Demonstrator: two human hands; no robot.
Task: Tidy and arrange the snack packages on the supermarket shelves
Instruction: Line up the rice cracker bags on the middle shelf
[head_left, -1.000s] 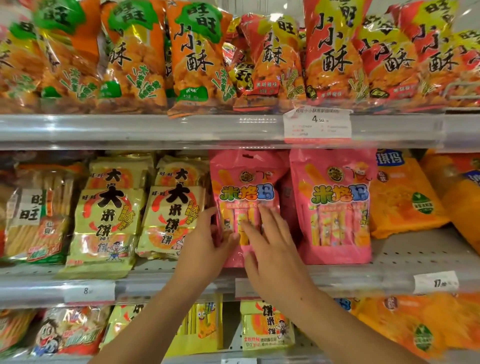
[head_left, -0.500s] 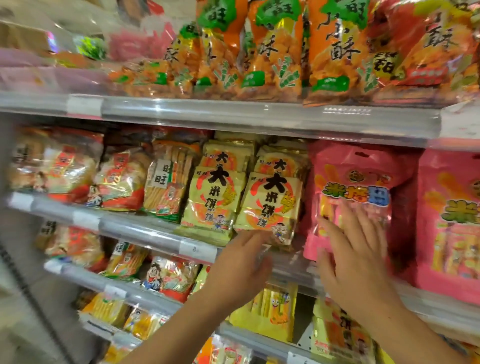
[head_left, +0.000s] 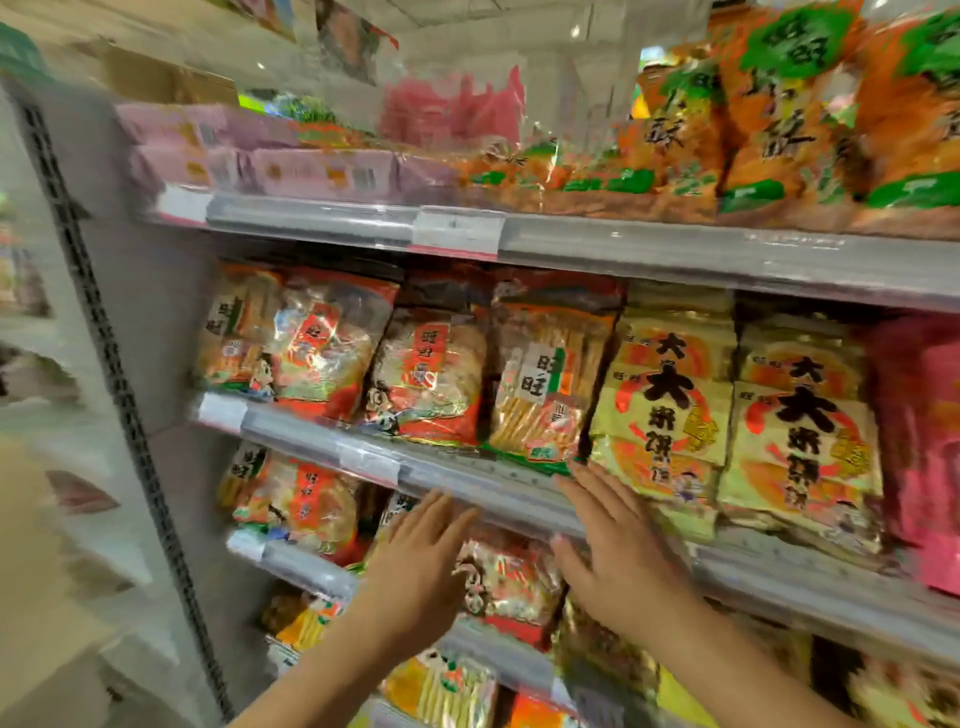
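**Both hands reaching toward the middle shelf**

The left hand (head_left: 415, 561) and right hand (head_left: 618, 545) are hovering flat, fingers released and grasping nothing, before the middle shelf (head_left: 493, 483), where yellow rice-cracker packages (head_left: 660, 410) are standing beside the red ones (head_left: 431, 374).

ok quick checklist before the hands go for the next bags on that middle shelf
1. Left hand free: ok, fingers straight, holding nothing.
2. Right hand free: ok, open, fingertips near the grey shelf rail.
3. Yellow rice cracker bags with black characters: ok, upright, side by side.
4. Clear bag of long cracker sticks: ok, standing, facing out.
5. Red and silver cracker bags: not ok, leaning and overlapping.
6. Contact with any bag: cannot tell, picture blurred.
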